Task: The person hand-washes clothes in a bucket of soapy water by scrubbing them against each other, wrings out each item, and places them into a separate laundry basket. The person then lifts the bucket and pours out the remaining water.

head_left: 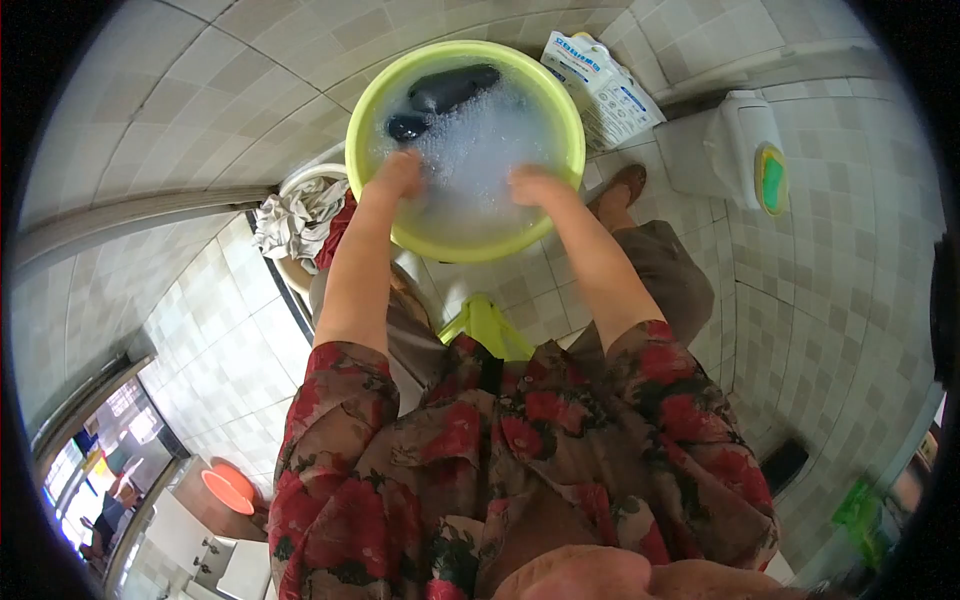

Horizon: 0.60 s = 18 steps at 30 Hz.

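A large yellow-green basin [357,135] of cloudy, sudsy water [490,140] stands in front of me. Dark wet cloth [452,88] breaks the surface at its far left, with a smaller dark bulge [406,127] nearer to me. My left hand [402,174] dips into the water just inside the left rim, close to that bulge. On the other side, my right hand [532,186] reaches in near the right rim. Murky water and foam hide the fingers of both hands, so whether they grip anything does not show.
Left of the basin, a container holds pale crumpled clothes [290,218] and a dark red cloth [335,232]. A white-and-blue package [605,92] leans at the far right, near a pale box-shaped bin [745,150] bearing a green-and-yellow sponge [772,181]. A green plastic stool [484,325] is beneath me.
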Each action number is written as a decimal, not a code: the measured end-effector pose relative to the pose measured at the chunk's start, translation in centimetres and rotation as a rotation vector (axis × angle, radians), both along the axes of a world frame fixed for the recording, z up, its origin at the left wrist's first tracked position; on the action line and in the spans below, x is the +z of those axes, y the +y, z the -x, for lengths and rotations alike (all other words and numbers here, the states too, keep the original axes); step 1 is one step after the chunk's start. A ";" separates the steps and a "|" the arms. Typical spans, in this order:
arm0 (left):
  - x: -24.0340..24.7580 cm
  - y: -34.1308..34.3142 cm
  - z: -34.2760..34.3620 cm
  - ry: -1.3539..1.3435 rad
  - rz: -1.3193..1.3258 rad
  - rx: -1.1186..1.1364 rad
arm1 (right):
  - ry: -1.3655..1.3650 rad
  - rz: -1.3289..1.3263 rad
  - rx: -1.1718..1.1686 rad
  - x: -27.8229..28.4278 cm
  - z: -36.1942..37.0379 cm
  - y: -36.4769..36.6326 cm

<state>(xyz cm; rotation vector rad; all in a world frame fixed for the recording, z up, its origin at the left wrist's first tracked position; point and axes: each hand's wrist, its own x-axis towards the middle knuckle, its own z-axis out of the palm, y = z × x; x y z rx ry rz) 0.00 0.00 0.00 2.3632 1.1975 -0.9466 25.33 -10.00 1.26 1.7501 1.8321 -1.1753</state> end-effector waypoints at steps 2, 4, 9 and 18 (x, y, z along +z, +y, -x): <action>3.7 0.5 -2.0 -0.331 -0.061 0.206 | -0.017 -0.087 -0.099 1.0 -1.5 0.3; 4.0 -2.4 -0.4 -0.441 -0.040 0.342 | 0.075 -0.199 -0.035 1.4 -0.6 -3.0; 7.3 -6.6 0.6 -0.561 -0.309 0.406 | 0.048 -0.334 0.141 4.3 2.8 -4.6; 10.8 -8.6 -0.5 -0.868 -0.144 0.429 | 0.335 -0.559 -0.255 6.2 1.3 -5.1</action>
